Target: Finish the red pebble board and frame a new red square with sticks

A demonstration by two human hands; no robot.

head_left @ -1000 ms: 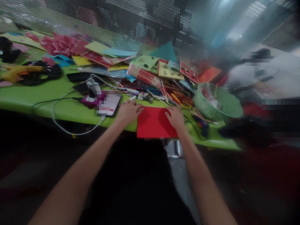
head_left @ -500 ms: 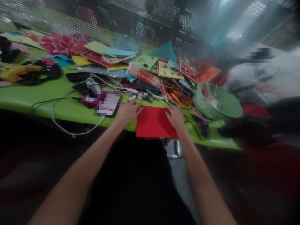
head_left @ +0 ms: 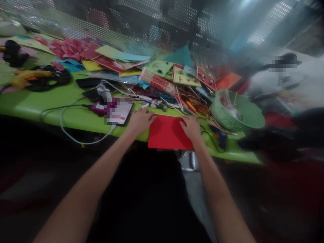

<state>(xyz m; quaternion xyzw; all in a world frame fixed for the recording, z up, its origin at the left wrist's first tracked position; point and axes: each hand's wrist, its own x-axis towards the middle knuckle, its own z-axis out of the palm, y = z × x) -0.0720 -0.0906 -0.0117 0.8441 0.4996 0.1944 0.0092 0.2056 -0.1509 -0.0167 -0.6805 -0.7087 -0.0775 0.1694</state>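
A red sheet of paper (head_left: 167,133) lies at the near edge of the green table (head_left: 76,116), partly overhanging it. My left hand (head_left: 140,120) rests at the sheet's left edge with fingers stretched flat, fingertips on the paper. My right hand (head_left: 191,127) lies flat on the sheet's right part, fingers pointing left. Neither hand grips anything.
A phone (head_left: 118,113) with a white cable (head_left: 73,136) lies left of my hands. A green basket (head_left: 249,116) with sticks stands to the right. Coloured cards (head_left: 162,72), scissors (head_left: 198,109), a glue gun (head_left: 220,138) and pink paper flowers (head_left: 68,49) crowd the table. A person in white (head_left: 278,81) sits at far right.
The view shifted slightly; both hands stay flat on the red sheet in much the same place.
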